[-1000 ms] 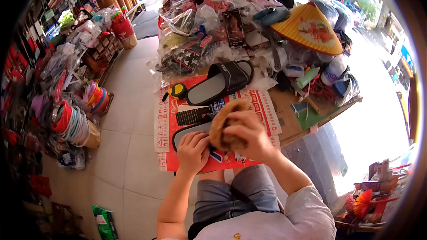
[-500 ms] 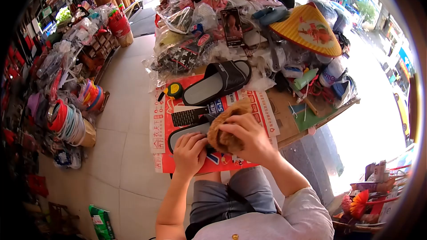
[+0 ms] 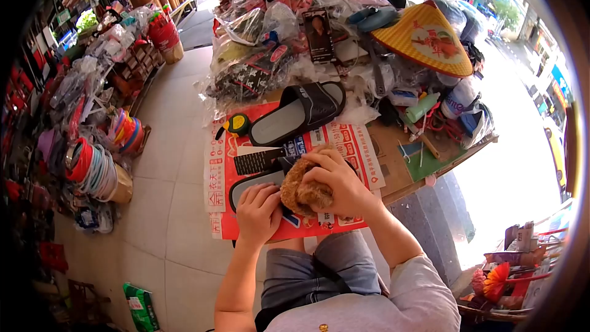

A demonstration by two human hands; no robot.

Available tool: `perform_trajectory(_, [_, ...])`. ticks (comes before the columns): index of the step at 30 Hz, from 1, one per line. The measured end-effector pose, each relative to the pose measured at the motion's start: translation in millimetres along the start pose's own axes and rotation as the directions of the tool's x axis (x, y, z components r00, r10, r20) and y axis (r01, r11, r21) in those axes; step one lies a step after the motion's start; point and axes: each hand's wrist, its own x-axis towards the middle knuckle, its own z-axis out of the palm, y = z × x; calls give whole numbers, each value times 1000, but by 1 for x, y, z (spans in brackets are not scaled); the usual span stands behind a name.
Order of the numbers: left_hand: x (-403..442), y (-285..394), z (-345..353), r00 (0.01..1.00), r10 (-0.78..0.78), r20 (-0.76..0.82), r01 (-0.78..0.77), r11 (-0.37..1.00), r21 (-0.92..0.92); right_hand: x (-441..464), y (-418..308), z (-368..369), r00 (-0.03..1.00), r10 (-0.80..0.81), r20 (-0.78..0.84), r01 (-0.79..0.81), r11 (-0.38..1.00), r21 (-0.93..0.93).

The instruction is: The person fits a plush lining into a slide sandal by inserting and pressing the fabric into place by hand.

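Observation:
A black slide sandal with a grey footbed (image 3: pixel 249 184) lies across a red and white printed sheet (image 3: pixel 362 157) in front of me. My left hand (image 3: pixel 258 212) is closed on its near edge, fingers curled over the footbed. In my right hand (image 3: pixel 339 183) a fuzzy brown cloth (image 3: pixel 297 185) is bunched up, pressed against the sandal and hiding much of its strap. The matching sandal (image 3: pixel 279 123) sits just beyond, strap upward. Between the two lies a black textured piece (image 3: pixel 255 162). A yellow and black tape measure (image 3: pixel 236 125) is on the left.
Plastic-wrapped goods (image 3: pixel 246 77) pile up behind the sandals, with a phone (image 3: pixel 318 37) propped among them. A yellow conical hat (image 3: pixel 424 37) is at the right. Tools (image 3: pixel 422 155) lie on the table's right side. Buckets (image 3: pixel 101 169) stand on the floor at left.
My right hand and the brown cloth have shifted slightly left and down, and the cloth is more bunched. My left hand stays on the sandal. The view has tilted slightly.

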Motion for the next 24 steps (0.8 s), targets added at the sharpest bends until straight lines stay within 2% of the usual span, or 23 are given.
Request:
perform_trajectory(2, [1,1,-1,1000,4,2,-4,1000,-5,0,-3,-2,999,-23,-34,23,1000,-20])
perform_trajectory(4, [1,0,-1,1000,4,5,-4,1000,-11,-3,-8,-12,980,-38,-194,31,999,-40])
perform_trajectory(5, [1,0,-1,1000,7,4,-7,1000,-16,-3,-11,-18,981,-37,-191,30,999,-39])
perform_trajectory(7, [0,0,0,1000,5,2,-5,1000,-26,0,-14,-29,899,-6,-438,-23,998,-61])
perform_trajectory(8, [0,0,0,1000,5,2,-5,1000,-26,1,-13,-28,887,-29,-461,7,999,-50])
perform_trajectory(9, [0,0,0,1000,7,2,-7,1000,-25,2,-13,-23,887,-29,-460,6,999,-51])
perform_trajectory(11, [0,1,-1,1000,-2,2,2,1000,-13,3,-9,-4,967,-112,-230,115,993,-1])
perform_trajectory(12, [0,1,-2,1000,-13,2,13,1000,0,2,-9,9,989,-81,-120,78,997,-25])
perform_trajectory(13, [1,2,-2,1000,-14,-1,14,1000,0,-1,-4,8,990,-83,-118,80,996,-26])
perform_trajectory(15, [2,2,-2,1000,-3,1,3,999,-37,-2,5,-5,993,31,-115,-31,1000,-3])
perform_trajectory(17, [2,3,-3,1000,-13,-5,13,999,-50,-2,9,-20,993,51,-102,-58,996,-66])
perform_trajectory(19, [2,2,-2,1000,-16,-19,15,998,-66,0,11,-29,961,65,-268,-168,909,-382])
perform_trajectory(21, [1,0,-1,1000,3,-12,-3,999,-34,1,-3,-38,948,48,-313,-155,932,-327])
perform_trajectory(23, [1,1,-2,1000,-3,-9,2,999,-38,5,-18,-31,947,-70,-314,43,995,-91])
perform_trajectory(24, [2,1,-3,1000,-1,-10,1,999,-36,5,-19,-19,965,-116,-236,99,992,-82])
